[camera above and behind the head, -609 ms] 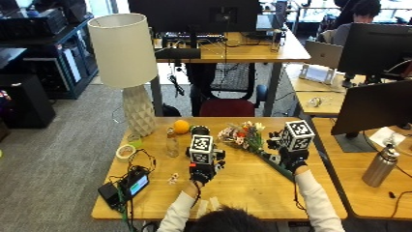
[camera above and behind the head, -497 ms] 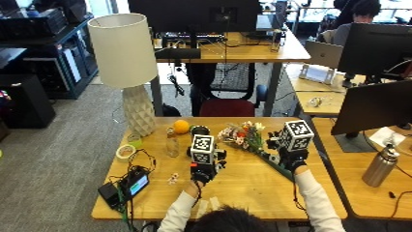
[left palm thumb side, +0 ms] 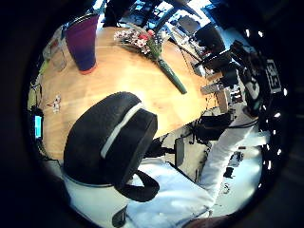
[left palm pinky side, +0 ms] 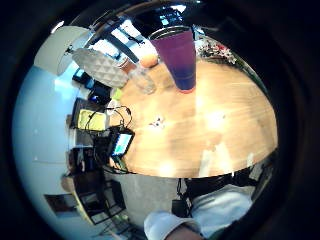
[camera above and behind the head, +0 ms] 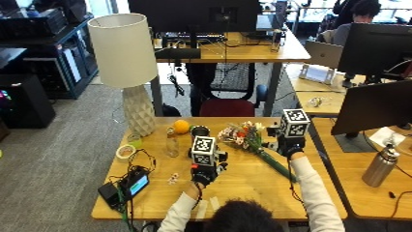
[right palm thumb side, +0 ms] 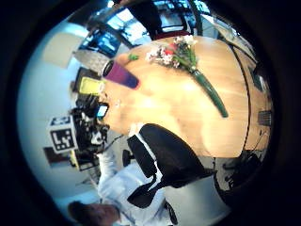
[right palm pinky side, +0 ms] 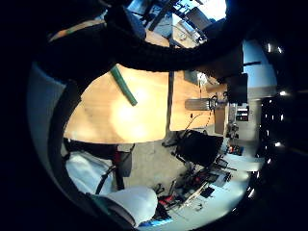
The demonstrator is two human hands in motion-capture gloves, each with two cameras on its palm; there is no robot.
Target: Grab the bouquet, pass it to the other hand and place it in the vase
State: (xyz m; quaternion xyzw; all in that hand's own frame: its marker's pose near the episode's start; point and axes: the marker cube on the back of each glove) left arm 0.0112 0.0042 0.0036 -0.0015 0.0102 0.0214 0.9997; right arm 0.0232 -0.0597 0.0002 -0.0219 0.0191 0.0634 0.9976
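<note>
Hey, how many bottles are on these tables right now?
2: a clear glass bottle beside the orange on the wooden table, and a metal bottle on the neighbouring desk. Others may be hidden.

text: none legible | phone screen (camera above and behind the head: 137, 184): lit, content seemingly unreadable

Grey carpet floor (camera above and behind the head: 58, 145), wooden desks (camera above and behind the head: 257, 186), a white lamp (camera above and behind the head: 124, 53).

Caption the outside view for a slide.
Bouquet lies on the wooden table beside the purple vase, both gloved hands hovering above, neither holding it.
</note>
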